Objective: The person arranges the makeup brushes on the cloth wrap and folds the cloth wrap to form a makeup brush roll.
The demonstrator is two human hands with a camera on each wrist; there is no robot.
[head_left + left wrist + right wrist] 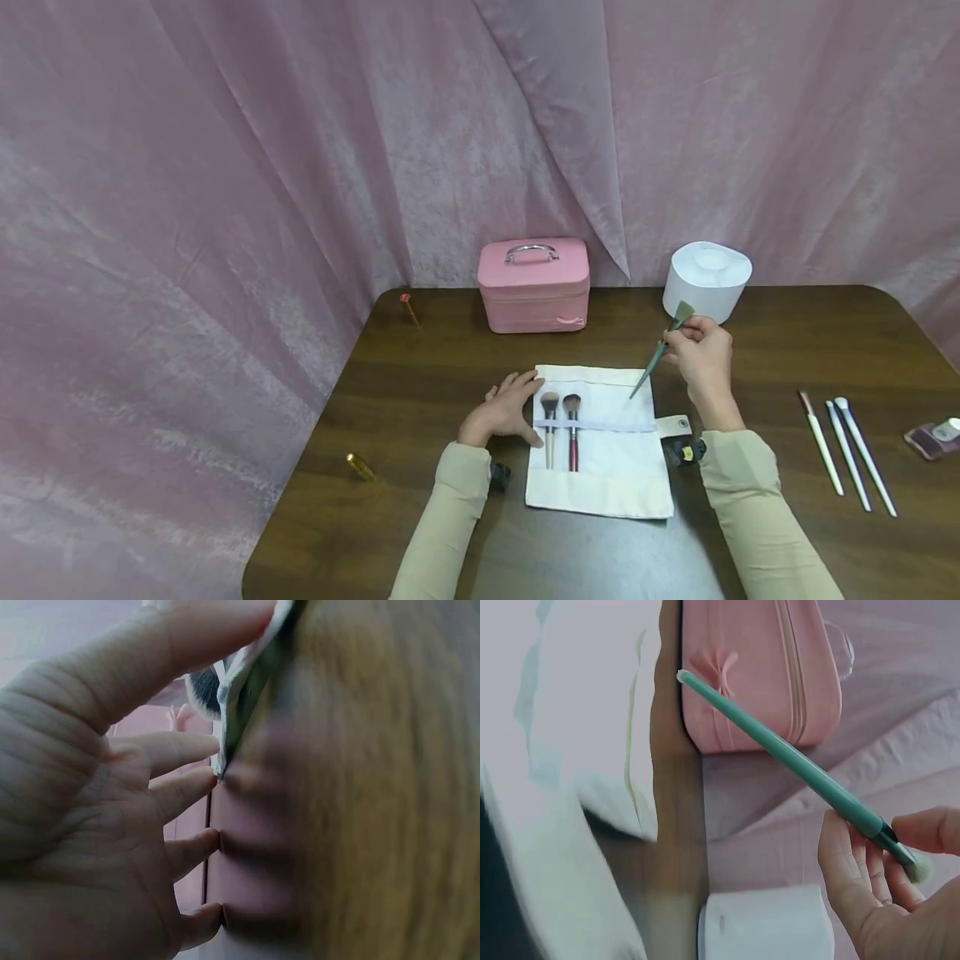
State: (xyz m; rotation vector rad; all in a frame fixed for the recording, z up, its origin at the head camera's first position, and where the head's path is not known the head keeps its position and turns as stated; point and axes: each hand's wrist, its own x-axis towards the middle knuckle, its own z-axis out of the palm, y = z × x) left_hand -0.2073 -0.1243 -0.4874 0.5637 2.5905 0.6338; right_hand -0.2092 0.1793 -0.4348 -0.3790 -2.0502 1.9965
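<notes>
A white cloth brush roll [600, 492] lies unrolled on the table. Two makeup brushes, one pale-handled [550, 433] and one red-handled [573, 433], sit side by side under its strap at the left. My left hand [508, 410] rests at the roll's left edge with fingers spread; in the left wrist view its fingertips touch the table and the cloth edge. My right hand [702, 354] pinches a green makeup brush [802, 765] near its bristle end, over the roll's upper right corner. The handle slants down toward the cloth, bristles up.
Several brushes, including a white-handled one [855, 458], lie at the right. A pink case [534, 287] and a white round container [705, 279] stand at the back. A lipstick [409, 309], a gold tube [360, 467] and a small purple item [930, 440] lie near the sides.
</notes>
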